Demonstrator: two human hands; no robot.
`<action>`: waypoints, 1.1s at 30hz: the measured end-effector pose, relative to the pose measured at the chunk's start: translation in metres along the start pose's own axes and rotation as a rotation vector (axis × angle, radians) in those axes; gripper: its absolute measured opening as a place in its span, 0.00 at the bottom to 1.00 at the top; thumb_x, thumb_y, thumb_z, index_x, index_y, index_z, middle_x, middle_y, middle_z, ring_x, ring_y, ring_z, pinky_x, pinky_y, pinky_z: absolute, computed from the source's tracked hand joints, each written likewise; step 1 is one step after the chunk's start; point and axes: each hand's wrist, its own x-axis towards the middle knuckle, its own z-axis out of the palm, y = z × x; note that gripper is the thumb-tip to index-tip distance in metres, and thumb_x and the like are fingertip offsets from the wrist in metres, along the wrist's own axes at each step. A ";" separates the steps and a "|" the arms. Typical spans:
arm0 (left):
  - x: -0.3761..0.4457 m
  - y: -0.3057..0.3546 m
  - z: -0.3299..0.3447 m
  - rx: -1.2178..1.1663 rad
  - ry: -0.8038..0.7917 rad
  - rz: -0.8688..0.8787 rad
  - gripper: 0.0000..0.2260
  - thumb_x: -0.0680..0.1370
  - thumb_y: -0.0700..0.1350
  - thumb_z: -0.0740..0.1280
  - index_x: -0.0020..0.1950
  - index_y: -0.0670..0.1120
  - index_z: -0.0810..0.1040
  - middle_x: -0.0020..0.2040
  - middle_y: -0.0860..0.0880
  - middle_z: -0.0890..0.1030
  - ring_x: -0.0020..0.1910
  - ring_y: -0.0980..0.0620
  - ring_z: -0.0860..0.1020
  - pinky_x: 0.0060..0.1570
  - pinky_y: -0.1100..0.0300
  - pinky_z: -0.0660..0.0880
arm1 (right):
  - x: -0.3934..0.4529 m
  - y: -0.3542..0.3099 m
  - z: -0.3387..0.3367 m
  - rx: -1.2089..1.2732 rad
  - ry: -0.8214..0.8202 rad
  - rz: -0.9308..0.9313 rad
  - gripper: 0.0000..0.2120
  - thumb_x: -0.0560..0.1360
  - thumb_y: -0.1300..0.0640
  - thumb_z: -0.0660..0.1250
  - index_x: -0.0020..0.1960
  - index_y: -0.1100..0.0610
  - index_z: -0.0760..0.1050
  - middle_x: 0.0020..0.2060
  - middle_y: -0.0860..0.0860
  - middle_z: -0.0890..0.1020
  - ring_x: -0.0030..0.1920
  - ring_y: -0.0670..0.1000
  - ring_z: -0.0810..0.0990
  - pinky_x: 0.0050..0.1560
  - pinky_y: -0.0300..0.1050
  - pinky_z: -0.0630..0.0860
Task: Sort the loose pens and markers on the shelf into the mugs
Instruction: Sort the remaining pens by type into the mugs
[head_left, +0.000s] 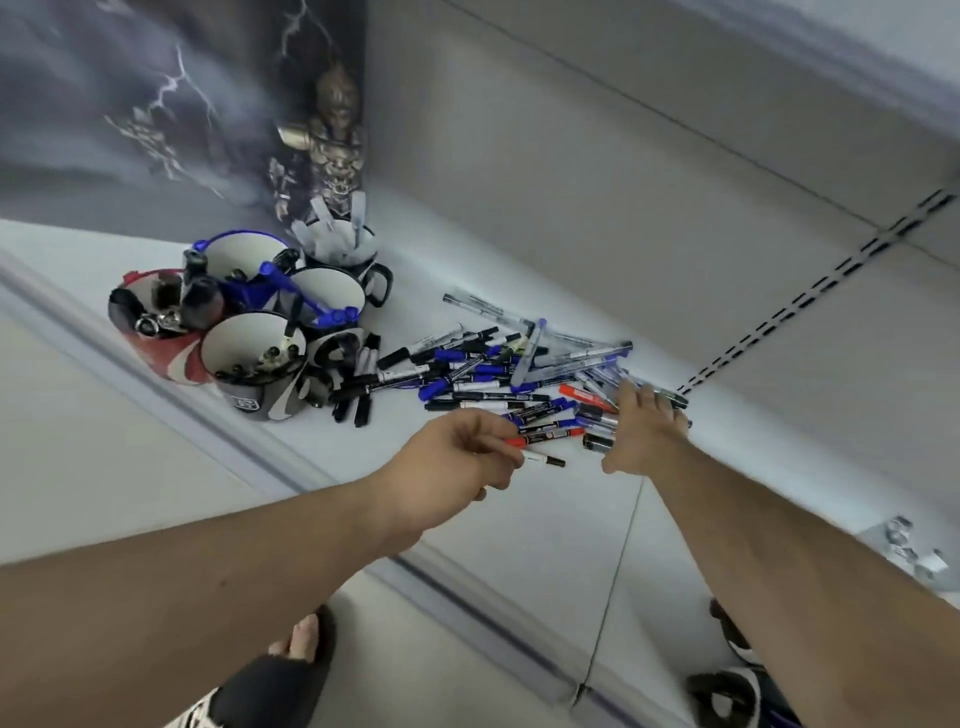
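Loose heap of blue, black and red plastic pens and markers (519, 371) strewn on white shelf (467, 249), right of clustered ceramic mugs (249, 332); left hand (457, 462) pinching red-capped marker (543, 435) plus a black-tipped one; right hand (644, 431) reaching into heap, fingers curled among pens, grip unclear.

On the white shelf (156, 244) a heap of loose pens and markers (519, 374) lies near the middle, mostly blue- and black-capped with a red marker (584, 395) among them. The left hand (457, 462) hovers just before the heap, fingers curled round a red-capped marker (540, 435) and a thin black-tipped pen (545, 459). The right hand (644, 431) reaches into the heap's right end, fingers among the pens (what they grasp cannot be told). Towards the shelf's back left corner stands a cluster of mugs (254, 322), several already holding markers. Behind them stands a bronze-coloured figurine (332, 140).
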 end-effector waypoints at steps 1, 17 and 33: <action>0.000 -0.003 -0.001 0.001 -0.005 -0.012 0.12 0.76 0.33 0.66 0.53 0.48 0.78 0.44 0.53 0.85 0.41 0.53 0.80 0.44 0.60 0.74 | 0.008 0.001 0.001 -0.020 0.006 0.019 0.61 0.59 0.48 0.79 0.78 0.54 0.42 0.78 0.59 0.51 0.77 0.61 0.52 0.75 0.62 0.56; -0.004 -0.024 0.001 0.031 -0.087 -0.052 0.11 0.76 0.33 0.67 0.51 0.48 0.78 0.41 0.55 0.83 0.40 0.54 0.79 0.42 0.61 0.74 | -0.006 0.003 0.033 0.103 -0.086 -0.017 0.54 0.58 0.39 0.78 0.76 0.50 0.56 0.68 0.53 0.70 0.67 0.58 0.68 0.66 0.56 0.66; 0.002 -0.060 0.012 -0.009 -0.077 -0.296 0.08 0.76 0.39 0.68 0.54 0.48 0.78 0.52 0.45 0.82 0.44 0.52 0.79 0.47 0.57 0.76 | -0.081 -0.063 0.063 0.759 -0.124 0.192 0.30 0.60 0.52 0.78 0.55 0.53 0.67 0.43 0.50 0.76 0.41 0.50 0.79 0.35 0.42 0.75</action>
